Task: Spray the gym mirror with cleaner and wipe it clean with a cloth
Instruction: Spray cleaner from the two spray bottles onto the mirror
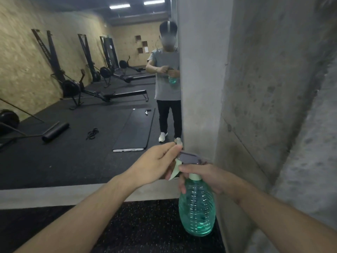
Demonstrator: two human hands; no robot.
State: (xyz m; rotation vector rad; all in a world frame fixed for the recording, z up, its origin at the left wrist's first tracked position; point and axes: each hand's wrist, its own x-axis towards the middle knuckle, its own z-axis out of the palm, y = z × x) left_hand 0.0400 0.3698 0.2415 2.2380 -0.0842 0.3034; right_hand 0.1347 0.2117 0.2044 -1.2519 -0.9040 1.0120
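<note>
A large wall mirror fills the left half of the view and reflects a gym room and a person holding the bottle. My right hand grips the neck of a green translucent spray bottle with a little liquid at its bottom. The bottle's grey spray head points toward the mirror. My left hand pinches the nozzle end of that head with fingertips and thumb. No cloth is in view.
A rough concrete pillar stands right of the mirror, close to the bottle. A concrete ledge runs under the mirror, with black speckled rubber floor below. Rowing machines, a mat and a foam roller appear only as reflections.
</note>
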